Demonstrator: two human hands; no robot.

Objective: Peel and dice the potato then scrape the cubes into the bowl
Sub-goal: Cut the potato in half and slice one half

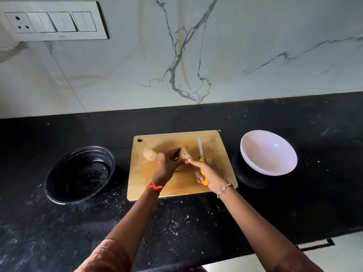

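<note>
Gripping knife with right hand, left hand at potato

Dim, soft light overall. White bowl right of cutting board cast dark shadow toward board. Left hand over board was motion-blurred. Wall behind board bowed along lower edge, wide-angle distortion. Tabletop near board looked murky.

Above the left hand, a knotted red thread circles the wrist, and a pink knitted sleeve covers the arm from the elbow up. Behind the right hand, a silver chain bracelet hangs at the wrist.
</note>
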